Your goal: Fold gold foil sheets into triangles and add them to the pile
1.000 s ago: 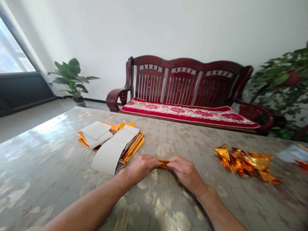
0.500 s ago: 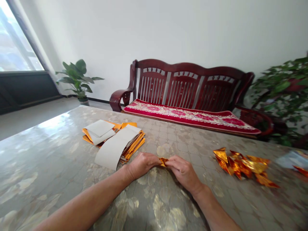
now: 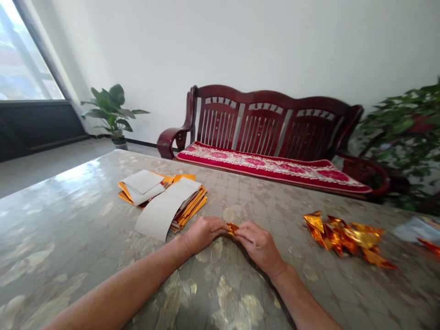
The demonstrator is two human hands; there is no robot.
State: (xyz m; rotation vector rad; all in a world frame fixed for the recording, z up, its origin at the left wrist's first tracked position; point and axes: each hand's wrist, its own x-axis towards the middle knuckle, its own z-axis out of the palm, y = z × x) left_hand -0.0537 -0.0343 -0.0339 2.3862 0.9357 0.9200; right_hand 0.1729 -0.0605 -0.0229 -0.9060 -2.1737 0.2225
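Between my two hands is a small piece of folded gold foil paper (image 3: pixel 233 228), pinched at both ends just above the table. My left hand (image 3: pixel 203 233) grips its left end, fingers closed. On the other end, the closed fingers of my right hand (image 3: pixel 258 243) hold it; the fingers cover much of the piece. A stack of gold foil paper sheets (image 3: pixel 192 207), topped with pale sheets (image 3: pixel 160 208) lying white side up, rests beyond my left hand. Several folded gold foil pieces (image 3: pixel 347 238) lie in a loose heap to the right of my right hand.
The table (image 3: pixel 85 247) has a glossy floral cover. At its right edge lie a clear plastic bag (image 3: pixel 414 228) and another foil piece (image 3: pixel 429 245). Behind stands a dark wooden bench (image 3: pixel 261 121) with a red patterned cushion (image 3: pixel 275 166), with potted plants (image 3: pixel 112 110) on both sides.
Both hands stay pinched on the foil piece, with only a slight shift of the right hand's fingers. The view has moved very slightly; the stack and heap look the same.
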